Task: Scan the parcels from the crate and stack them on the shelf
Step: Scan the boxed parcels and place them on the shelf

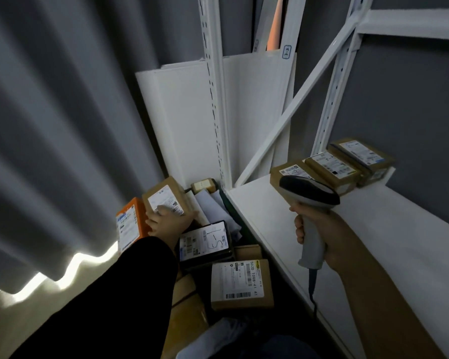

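Mostly brown cardboard parcel boxes (pixel 241 286) with white printed labels here, plus one bright orange rectangular box (pixel 131 225). White metal shelf (pixel 373 229), grey pleated fabric curtain (pixel 62 125), grey-and-black plastic handheld scanner (pixel 311 195), black sleeve (pixel 114 294).

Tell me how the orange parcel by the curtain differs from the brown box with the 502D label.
The orange parcel is bright orange; the brown box is plain cardboard. The orange parcel stands tilted on edge; the brown box lies flat, label up. The orange parcel is next to the left hand; the brown box lies apart from it. Both carry white labels.
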